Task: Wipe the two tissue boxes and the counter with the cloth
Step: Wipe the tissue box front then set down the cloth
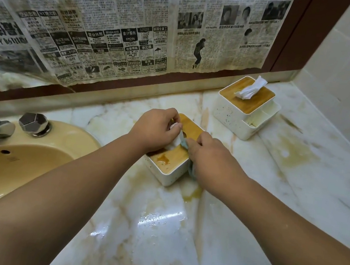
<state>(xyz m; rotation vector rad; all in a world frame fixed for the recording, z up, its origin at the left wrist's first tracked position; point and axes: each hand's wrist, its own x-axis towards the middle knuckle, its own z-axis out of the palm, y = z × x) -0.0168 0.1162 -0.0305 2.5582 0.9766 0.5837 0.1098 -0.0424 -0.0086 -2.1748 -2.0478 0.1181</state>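
Here, right hand (pixel 208 158) with cloth (pixel 191 170) at tissue box's (pixel 167 169) right edge.

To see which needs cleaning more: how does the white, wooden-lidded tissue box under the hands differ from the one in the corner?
The near white tissue box has a brown stain on its wooden lid; the lid of the far white tissue box looks clean. The left hand pinches the near box's tissue and the right hand holds a cloth beside it; the far box stands untouched. Both are white with wooden lids.
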